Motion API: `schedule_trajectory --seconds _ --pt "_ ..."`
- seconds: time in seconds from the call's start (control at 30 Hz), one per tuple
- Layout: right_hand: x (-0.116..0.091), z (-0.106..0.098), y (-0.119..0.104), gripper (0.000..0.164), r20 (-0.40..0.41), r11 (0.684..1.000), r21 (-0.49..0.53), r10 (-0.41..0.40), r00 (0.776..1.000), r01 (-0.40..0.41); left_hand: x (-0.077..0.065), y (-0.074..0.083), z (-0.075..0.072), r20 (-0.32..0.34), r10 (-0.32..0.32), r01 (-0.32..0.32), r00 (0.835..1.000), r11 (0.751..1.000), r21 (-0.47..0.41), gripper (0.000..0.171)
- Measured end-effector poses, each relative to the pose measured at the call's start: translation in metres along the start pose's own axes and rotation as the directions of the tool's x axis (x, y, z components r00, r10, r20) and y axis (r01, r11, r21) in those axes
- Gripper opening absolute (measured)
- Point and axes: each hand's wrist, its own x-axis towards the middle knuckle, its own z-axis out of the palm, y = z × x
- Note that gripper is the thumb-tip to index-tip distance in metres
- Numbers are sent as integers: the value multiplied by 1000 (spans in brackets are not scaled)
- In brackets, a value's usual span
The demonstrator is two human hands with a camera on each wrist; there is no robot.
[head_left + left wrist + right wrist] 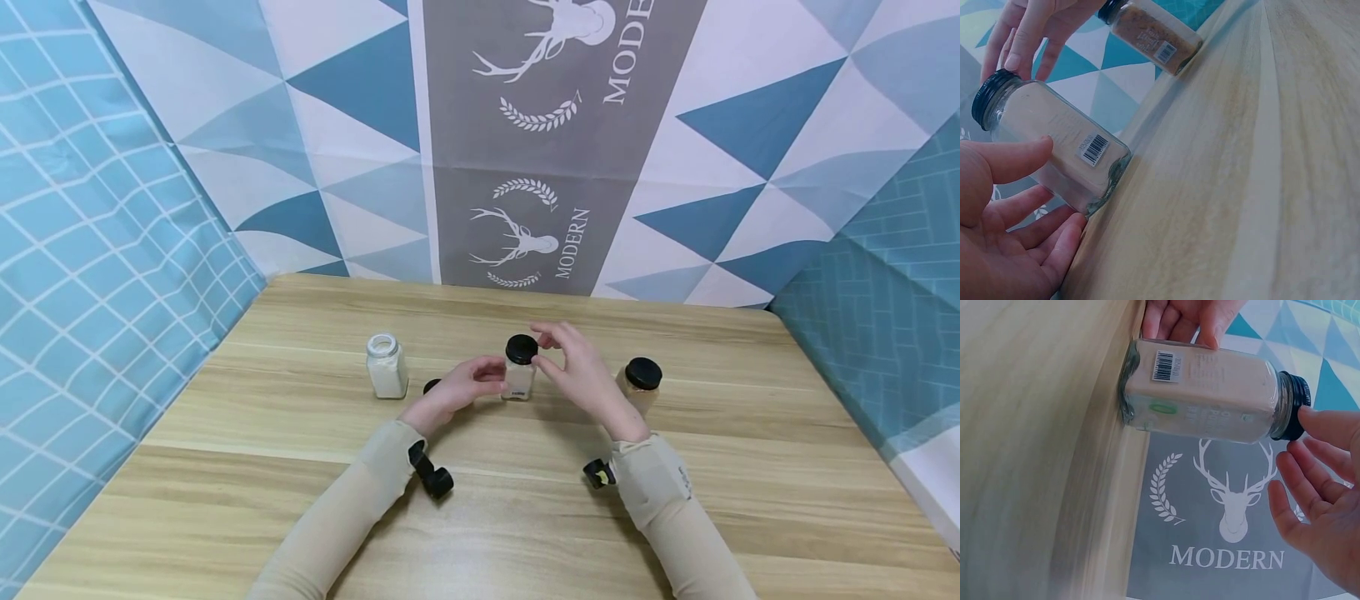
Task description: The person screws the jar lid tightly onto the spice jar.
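Note:
A square glass jar (519,380) of pale powder with a black lid (522,348) stands upright on the table. My left hand (469,382) holds its body from the left, thumb on one face and fingers curved around the lower part, as the left wrist view shows. At the lid, my right hand (581,367) touches the side with its thumb, while its loosely bent fingers lie close beside the lid. The barcode label (1167,366) shows in the right wrist view.
An uncapped jar of white powder (386,368) stands to the left. Behind my left wrist, a small black round thing (431,386) is partly hidden. Another black-lidded jar (642,382) with brownish contents stands right of my right hand. A patterned cloth wall (360,208) rises behind the wooden table (517,517).

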Motion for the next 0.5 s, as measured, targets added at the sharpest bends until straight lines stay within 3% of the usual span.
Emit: schedule_trajectory --seconds 0.27,0.5 --pt "-1 7 1 47 19 999 12 -43 999 43 -20 27 2 17 -2 2 1000 1000 24 49" --pt "-2 4 -1 46 73 994 94 40 997 -47 -1 2 0 -4 -7 7 1000 1000 6 52"
